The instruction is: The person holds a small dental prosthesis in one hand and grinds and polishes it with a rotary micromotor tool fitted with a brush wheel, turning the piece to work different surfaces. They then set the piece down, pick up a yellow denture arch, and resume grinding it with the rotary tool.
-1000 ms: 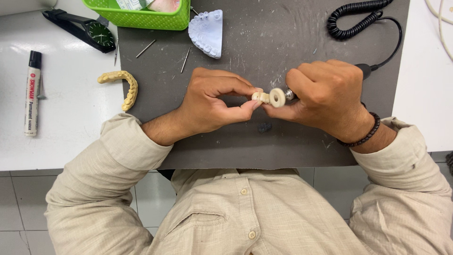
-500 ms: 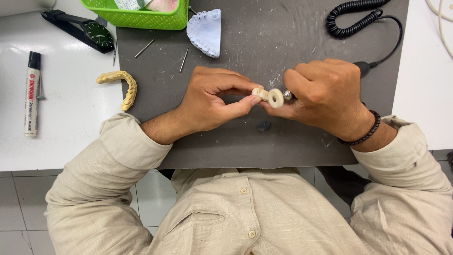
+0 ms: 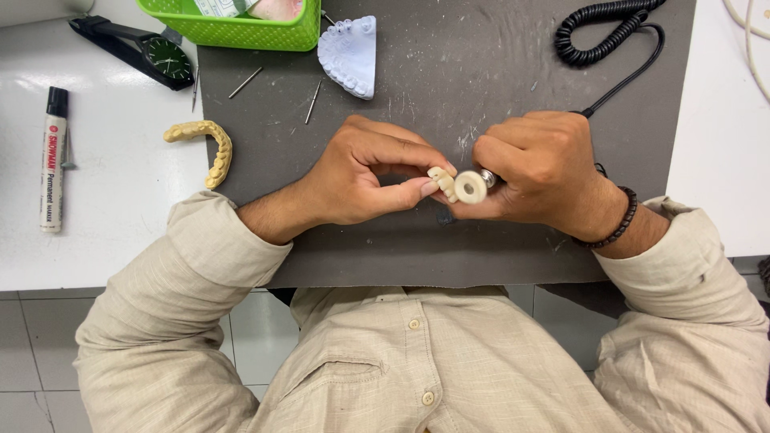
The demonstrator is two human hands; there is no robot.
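My left hand pinches a small cream dental piece with several teeth between thumb and fingers. My right hand grips a rotary handpiece whose round cream polishing wheel touches that piece. The handpiece body is hidden inside my fist; only its metal tip and black cord show. Both hands hover over a dark grey mat.
A coiled black cord lies at the mat's top right. A pale blue dental cast, thin metal burs, a green basket, a yellow arch of teeth, a black wristwatch and a marker pen lie to the left.
Both hands have held nearly still. The wheel has shifted very slightly against the dental piece.
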